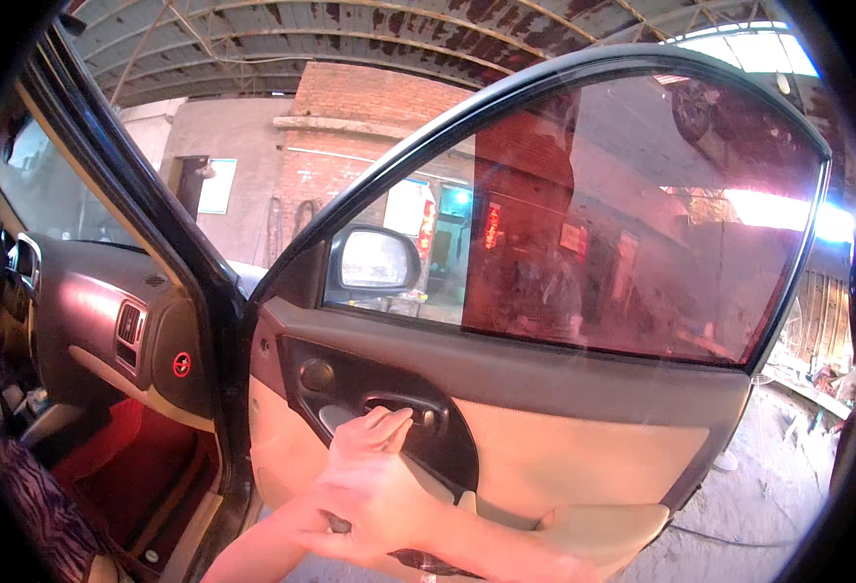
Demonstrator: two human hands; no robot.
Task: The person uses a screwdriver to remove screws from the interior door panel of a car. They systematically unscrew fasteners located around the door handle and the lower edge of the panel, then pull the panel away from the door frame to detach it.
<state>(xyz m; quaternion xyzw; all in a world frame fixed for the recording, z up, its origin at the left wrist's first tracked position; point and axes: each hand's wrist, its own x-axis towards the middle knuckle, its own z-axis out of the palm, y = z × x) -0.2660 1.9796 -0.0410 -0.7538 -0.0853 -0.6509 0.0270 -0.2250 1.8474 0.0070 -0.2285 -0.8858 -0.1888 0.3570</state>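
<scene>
The open car door [593,442] has a beige and dark-grey inner trim, a tinted window and a black inner-handle panel [452,452]. My right hand [379,496] comes from the lower right and overlaps my left hand [311,520], which comes from the lower left. Bent, pressed-together fingers reach the panel just below the door handle [428,418]; which hand they belong to is hard to tell. A small dark shape shows between the hands, too hidden to name. Much of my left hand's fingers is hidden.
The dashboard [98,301] and red footwell mat [117,447] are at left, beside the dark door frame [195,272]. A side mirror [370,257] shows through the window. Behind are a brick wall [370,97], rusty roof trusses and, at lower right, a cable on dusty ground.
</scene>
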